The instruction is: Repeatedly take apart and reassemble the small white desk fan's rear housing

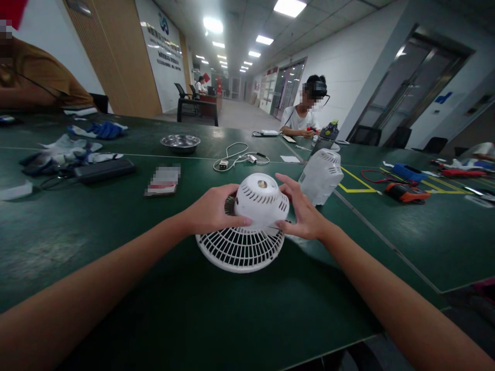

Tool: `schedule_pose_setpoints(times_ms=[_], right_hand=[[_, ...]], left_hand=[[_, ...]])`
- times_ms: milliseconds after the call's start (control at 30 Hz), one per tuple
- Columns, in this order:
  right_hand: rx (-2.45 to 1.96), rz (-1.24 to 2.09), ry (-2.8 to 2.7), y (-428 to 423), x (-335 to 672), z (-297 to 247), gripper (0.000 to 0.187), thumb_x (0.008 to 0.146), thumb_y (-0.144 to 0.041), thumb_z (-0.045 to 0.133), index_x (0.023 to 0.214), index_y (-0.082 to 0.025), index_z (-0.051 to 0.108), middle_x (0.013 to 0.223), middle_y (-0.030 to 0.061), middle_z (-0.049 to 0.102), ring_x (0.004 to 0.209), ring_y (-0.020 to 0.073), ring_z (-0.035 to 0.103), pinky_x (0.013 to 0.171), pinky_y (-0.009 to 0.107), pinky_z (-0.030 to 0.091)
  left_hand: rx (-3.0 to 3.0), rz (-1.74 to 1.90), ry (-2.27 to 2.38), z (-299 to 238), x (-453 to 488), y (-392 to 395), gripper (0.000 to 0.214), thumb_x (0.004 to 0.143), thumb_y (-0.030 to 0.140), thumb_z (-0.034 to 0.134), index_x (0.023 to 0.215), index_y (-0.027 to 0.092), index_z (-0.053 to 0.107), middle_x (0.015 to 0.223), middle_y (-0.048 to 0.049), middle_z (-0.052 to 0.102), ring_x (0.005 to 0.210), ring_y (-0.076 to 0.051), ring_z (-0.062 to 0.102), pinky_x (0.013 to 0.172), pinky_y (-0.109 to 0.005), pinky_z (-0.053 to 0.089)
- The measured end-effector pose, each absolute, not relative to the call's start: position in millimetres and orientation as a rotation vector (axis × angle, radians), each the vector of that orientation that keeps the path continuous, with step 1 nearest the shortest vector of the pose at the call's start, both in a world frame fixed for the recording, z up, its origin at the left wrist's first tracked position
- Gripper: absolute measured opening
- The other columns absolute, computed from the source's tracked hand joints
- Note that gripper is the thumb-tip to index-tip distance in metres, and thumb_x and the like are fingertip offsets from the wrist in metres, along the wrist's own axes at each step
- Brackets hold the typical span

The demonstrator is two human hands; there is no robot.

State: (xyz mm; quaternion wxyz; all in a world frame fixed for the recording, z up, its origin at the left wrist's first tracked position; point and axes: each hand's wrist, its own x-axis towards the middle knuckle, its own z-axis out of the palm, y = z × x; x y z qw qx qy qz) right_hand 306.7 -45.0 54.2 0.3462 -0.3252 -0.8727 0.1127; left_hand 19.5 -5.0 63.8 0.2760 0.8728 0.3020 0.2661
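Note:
A white, slotted fan motor housing (260, 203) with a brassy spot on top is between my two hands, over a round white fan grille (240, 257) on the table. My left hand (209, 208) grips its left side, thumb along the front. On the other side, my right hand (303, 211) holds it with thumb at the lower front and fingers behind, the index finger raised. Dark metal of the motor shows beside my left fingers. Whether the housing is fixed to the grille is hidden. A white vented plastic part (323, 178) stands just beyond my right hand.
On the green table (170, 319) lie a metal bowl (181, 143), a coiled white cable (232, 161), a dark case (104, 170), gloves (102, 130) and an orange-black meter (407, 194). A dark bottle (328, 135) stands behind the vented part. Another person (299, 116) sits across.

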Motion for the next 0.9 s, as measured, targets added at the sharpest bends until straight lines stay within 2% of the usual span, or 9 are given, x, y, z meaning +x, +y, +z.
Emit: schedule_pose_setpoints(times_ms=[133, 200, 333, 500, 733, 900], right_hand=[[-0.864, 0.244, -2.359, -49.6, 306.2, 60.6, 0.104, 0.082, -0.049, 0.075, 0.162, -0.033, 0.011, 0.157, 0.0129, 0.042, 0.127, 0.0396, 0.057, 0.107, 0.064, 0.048], [-0.911, 0.233, -2.345, -50.4, 304.0, 60.2, 0.109, 0.081, -0.052, 0.078, 0.163, -0.034, 0.010, 0.164, 0.0125, 0.036, 0.130, 0.0411, 0.056, 0.109, 0.066, 0.046], [-0.951, 0.228, -2.293, -50.8, 298.5, 57.0, 0.111, 0.077, -0.054, 0.082, 0.163, -0.036, 0.013, 0.165, 0.0107, 0.035, 0.129, 0.0404, 0.059, 0.108, 0.066, 0.048], [-0.981, 0.274, -2.262, -50.8, 295.4, 57.2, 0.108, 0.082, -0.050, 0.078, 0.164, -0.037, 0.009, 0.163, 0.0095, 0.041, 0.122, 0.0388, 0.064, 0.104, 0.067, 0.051], [-0.939, 0.340, -2.276, -47.3, 299.7, 55.6, 0.109, 0.081, -0.052, 0.078, 0.164, -0.038, 0.009, 0.167, 0.0085, 0.034, 0.134, 0.0411, 0.055, 0.110, 0.069, 0.045], [-0.963, 0.309, -2.242, -49.8, 296.5, 53.8, 0.109, 0.081, -0.052, 0.079, 0.164, -0.039, 0.009, 0.166, 0.0096, 0.036, 0.131, 0.0399, 0.059, 0.108, 0.068, 0.047]], left_hand=[[2.462, 0.684, 0.855, 64.3, 22.4, -4.9, 0.075, 0.072, 0.062, 0.080, 0.129, 0.017, 0.062, 0.129, -0.0164, 0.066, 0.113, -0.035, 0.064, 0.093, -0.051, 0.053], [2.488, 0.666, 0.847, 63.7, 22.2, -4.0, 0.076, 0.072, 0.063, 0.079, 0.130, 0.018, 0.062, 0.131, -0.0167, 0.064, 0.114, -0.035, 0.063, 0.092, -0.051, 0.053], [2.457, 0.655, 0.824, 63.1, 20.0, -2.9, 0.075, 0.076, 0.062, 0.077, 0.134, 0.017, 0.059, 0.132, -0.0167, 0.063, 0.112, -0.033, 0.064, 0.090, -0.049, 0.055], [2.374, 0.643, 0.833, 63.6, 18.9, -4.3, 0.073, 0.078, 0.058, 0.075, 0.136, 0.018, 0.057, 0.132, -0.0160, 0.064, 0.111, -0.032, 0.065, 0.088, -0.047, 0.055], [2.481, 0.564, 0.910, 64.1, 19.6, -4.1, 0.079, 0.076, 0.062, 0.072, 0.140, 0.018, 0.057, 0.134, -0.0172, 0.062, 0.117, -0.037, 0.059, 0.094, -0.052, 0.050], [2.517, 0.547, 0.909, 62.7, 18.5, -2.5, 0.082, 0.078, 0.068, 0.069, 0.141, 0.018, 0.056, 0.135, -0.0172, 0.061, 0.118, -0.036, 0.057, 0.096, -0.052, 0.048]])
